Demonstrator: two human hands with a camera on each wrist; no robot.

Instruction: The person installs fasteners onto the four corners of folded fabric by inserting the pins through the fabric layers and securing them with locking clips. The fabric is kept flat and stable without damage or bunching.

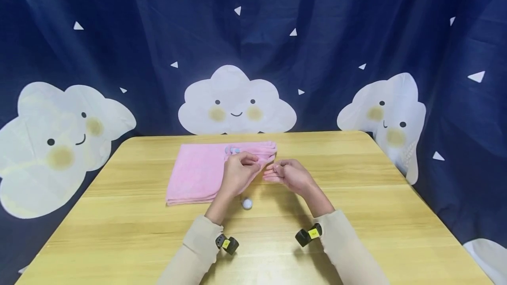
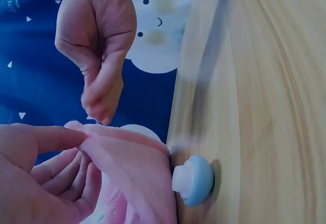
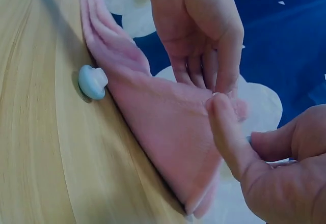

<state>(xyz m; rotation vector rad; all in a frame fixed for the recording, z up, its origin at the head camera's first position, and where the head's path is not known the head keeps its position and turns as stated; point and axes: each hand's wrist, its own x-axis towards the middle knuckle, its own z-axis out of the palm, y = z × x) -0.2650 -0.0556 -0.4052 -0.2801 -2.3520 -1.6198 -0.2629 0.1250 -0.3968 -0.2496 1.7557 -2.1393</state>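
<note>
A folded pink cloth, soft like a towel, lies on the table. My left hand pinches its right-hand edge between thumb and forefinger and lifts it. Just to the right is my right hand, thumb against fingers, close to the raised edge. A sliver of a small light-blue piece shows between its thumb and forefinger; the rest is hidden. On the table in front of the cloth sits a small mushroom-shaped fastener, with a light-blue rounded cap and white stem.
Several small blue and white pieces lie on the cloth behind my left hand. The wooden table reaches back to a dark blue curtain with printed clouds. Each wrist wears a black camera.
</note>
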